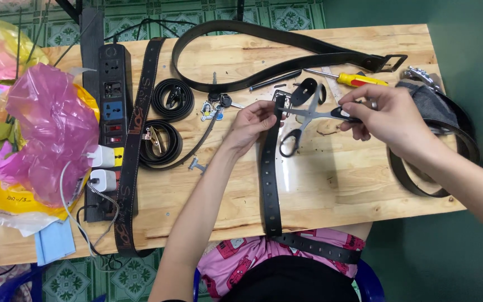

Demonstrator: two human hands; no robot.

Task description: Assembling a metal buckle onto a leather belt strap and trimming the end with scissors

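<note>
OK, my left hand [252, 124] is pinching the top end of the black belt strap [269, 173], which runs down the wooden table [342, 184] toward my lap. My right hand [384, 120] is closed round what looks like the grip of a metal hole-punch plier [308, 113], its far end by the strap's end near my left fingers. Black scissors [292, 140] lie just under it. Looks like I'm lining up the tool on the strap w/ both hands; next move prob needs the strap held flat & steady and the tool end square on it.
</note>
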